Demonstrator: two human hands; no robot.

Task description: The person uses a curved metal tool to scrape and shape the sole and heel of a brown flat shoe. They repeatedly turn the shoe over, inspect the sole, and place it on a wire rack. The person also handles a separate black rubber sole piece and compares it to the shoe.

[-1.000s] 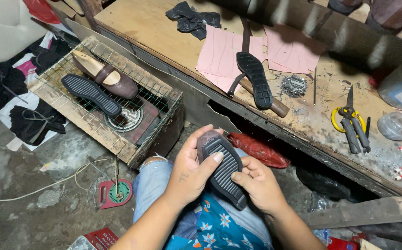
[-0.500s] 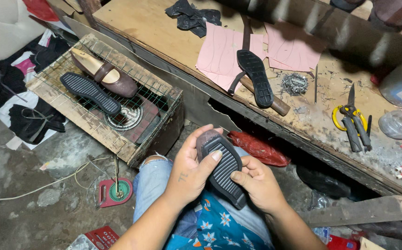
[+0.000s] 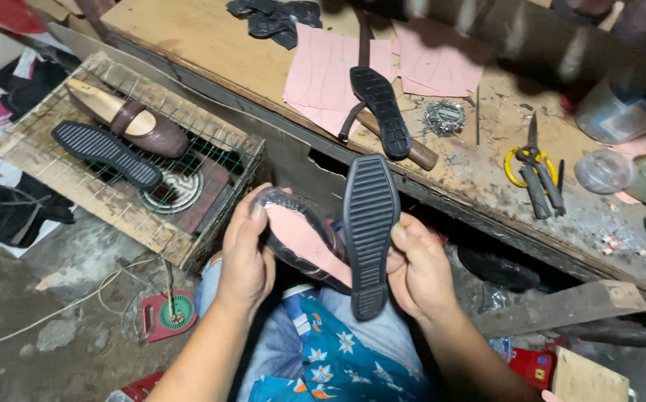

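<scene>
My left hand (image 3: pixel 247 257) grips a dark brown shoe upper (image 3: pixel 297 240) turned bottom up, its pink insole showing. My right hand (image 3: pixel 417 269) holds a black ribbed rubber sole (image 3: pixel 368 227) upright beside the shoe, its tread facing me and its lower edge against the shoe's bottom. Both are held over my lap, above blue floral cloth (image 3: pixel 341 357). The toe of the shoe is hidden behind the sole.
A wire-topped wooden crate (image 3: pixel 126 190) at left carries a brown shoe on a last (image 3: pixel 126 119) and another black sole (image 3: pixel 103 152). The workbench (image 3: pixel 211 52) holds pink paper patterns (image 3: pixel 323 74), a sole (image 3: pixel 381 112), yellow-handled scissors (image 3: pixel 535 167), nails and jars.
The sole, earlier pressed flat on the shoe under both hands, now stands apart in my right hand, exposing the pink insole held in my left.
</scene>
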